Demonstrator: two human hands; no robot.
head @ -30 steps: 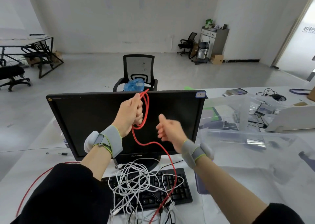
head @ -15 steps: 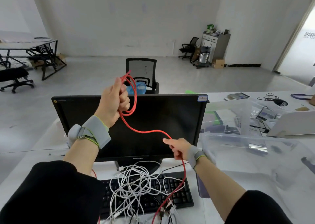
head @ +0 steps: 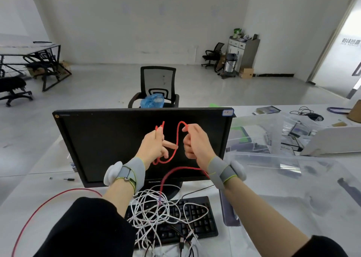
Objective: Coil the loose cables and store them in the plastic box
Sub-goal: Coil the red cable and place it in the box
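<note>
Gripping the red cable [head: 176, 139] in front of the monitor [head: 109, 145], your left hand [head: 154, 145] is now lower and your right hand [head: 195, 143] higher, both pinching loops. White cables [head: 152, 209] are lying on the keyboard [head: 203, 225]; the plastic box [head: 273, 159] is sitting right.

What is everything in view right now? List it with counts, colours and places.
red cable: one, red, held up before the monitor, trailing to the desk
white cables: tangled pile, white, on the keyboard
keyboard: one, black, below the monitor
monitor: one, black, desk centre
plastic box: one, clear, right of monitor
office chair: one, black, behind the monitor
blue bag: one, on that chair
left hand: grips the red coil
right hand: pinches the red cable
</note>
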